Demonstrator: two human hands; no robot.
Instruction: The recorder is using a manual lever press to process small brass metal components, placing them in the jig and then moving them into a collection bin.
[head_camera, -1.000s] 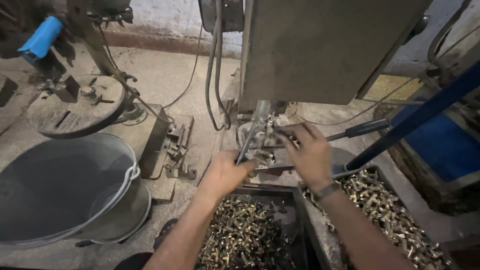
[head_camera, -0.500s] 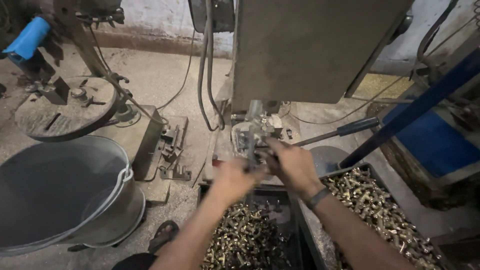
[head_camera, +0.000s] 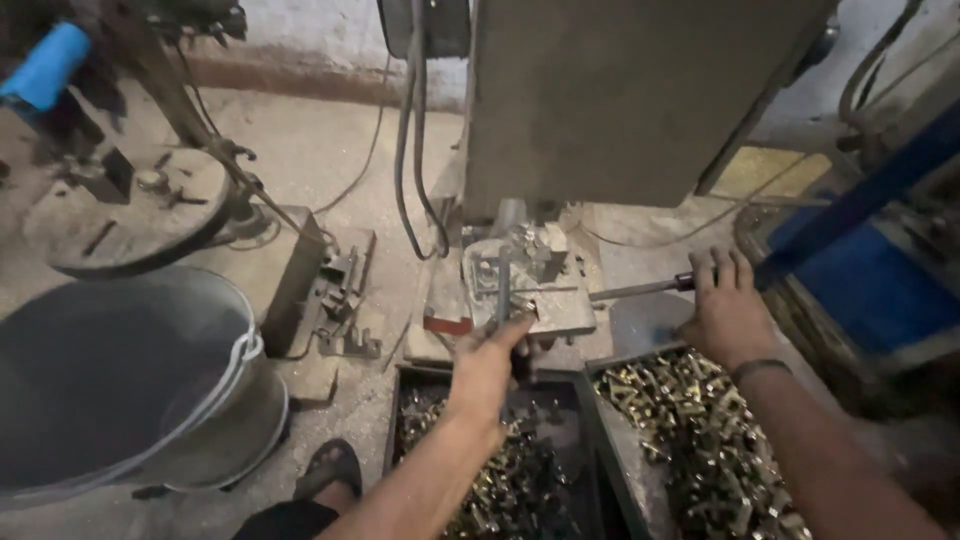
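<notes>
Where left hand (head_camera: 487, 362) grips, dull fixture (head_camera: 530, 285)

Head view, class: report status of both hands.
Left hand gripping lever at fixture. Right hand on side handle. Nothing blocking.

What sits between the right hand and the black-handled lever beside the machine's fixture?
Nothing visible. The right hand already lies over the lever, fingers spread on its dark grip. The left hand is apart, holding a thin metal rod at the fixture.
</notes>
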